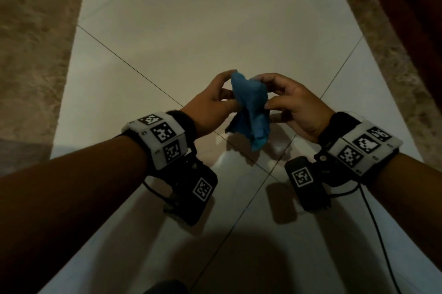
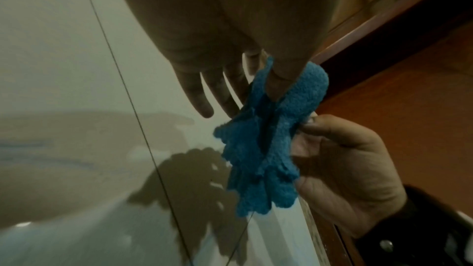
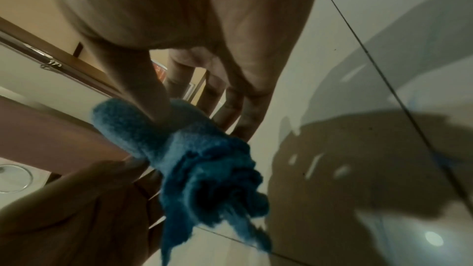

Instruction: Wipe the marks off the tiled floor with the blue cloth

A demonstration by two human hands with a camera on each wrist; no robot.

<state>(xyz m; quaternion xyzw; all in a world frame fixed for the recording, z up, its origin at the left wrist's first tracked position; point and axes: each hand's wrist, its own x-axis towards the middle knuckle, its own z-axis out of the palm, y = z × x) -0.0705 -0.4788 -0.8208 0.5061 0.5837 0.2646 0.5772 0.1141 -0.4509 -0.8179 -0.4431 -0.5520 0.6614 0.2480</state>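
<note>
Here the left hand (image 1: 210, 100) and the right hand (image 1: 296, 107) both pinch the bunched blue cloth (image 1: 251, 112) between thumb and fingers, holding it above the tiled floor (image 1: 215, 18).

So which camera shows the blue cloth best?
The head view: the whole blue cloth hangs between the left hand and right hand. Both wrist views show it close up, crumpled and partly hidden by fingers.

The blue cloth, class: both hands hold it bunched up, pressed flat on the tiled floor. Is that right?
Not quite. Both hands, left hand and right hand, do hold the blue cloth bunched up, but above the tiled floor, not pressed on it; the head view shows this.
</note>
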